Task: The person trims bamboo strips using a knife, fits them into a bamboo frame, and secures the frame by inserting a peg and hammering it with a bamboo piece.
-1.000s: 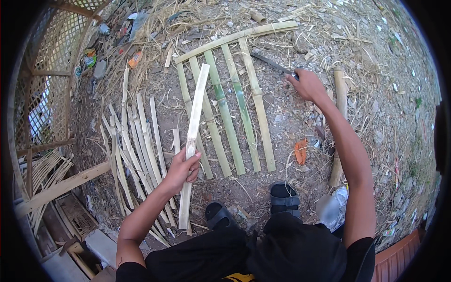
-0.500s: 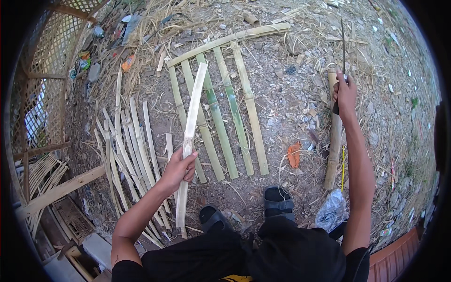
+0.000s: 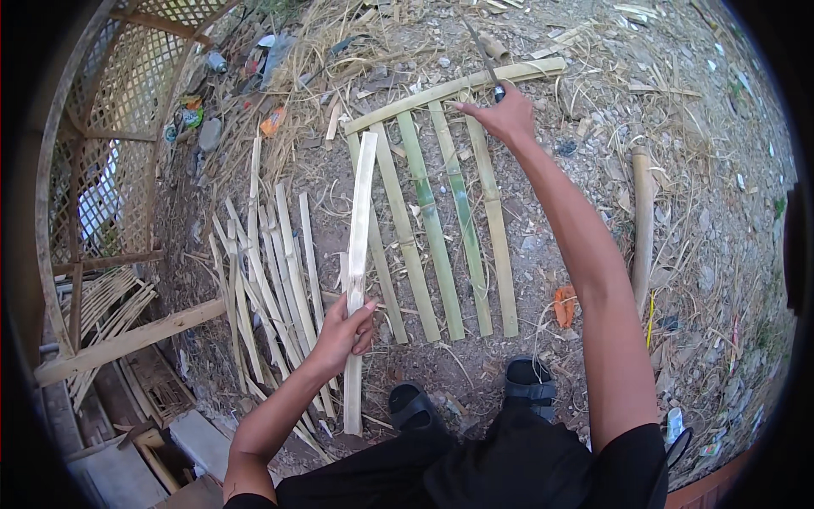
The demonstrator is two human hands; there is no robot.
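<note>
In my left hand (image 3: 343, 331) is a pale split bamboo strip (image 3: 361, 220), its fingers wrapped round the lower part and the strip standing lengthwise before me. My right hand (image 3: 509, 117) reaches to the far crosswise bamboo strip (image 3: 449, 92) with a long, thin-bladed knife (image 3: 482, 51). Its fingers are on the dark handle, while the thumb sticks out to the left. Under that crosswise piece, several green and tan bamboo slats (image 3: 431, 246) lie side by side on the ground, running toward my feet.
A heap of split bamboo strips (image 3: 284, 254) lies left of the slats. To the right are a bamboo pole (image 3: 643, 220), an orange scrap (image 3: 564, 305) and a yellow strip (image 3: 650, 321). A wooden beam (image 3: 136, 341) and lattice panel (image 3: 119, 153) stand at the left.
My right hand has swung left with the knife, from beside the bamboo pole to the far crosswise strip. My left hand keeps hold of its strip. The view has shifted somewhat.
</note>
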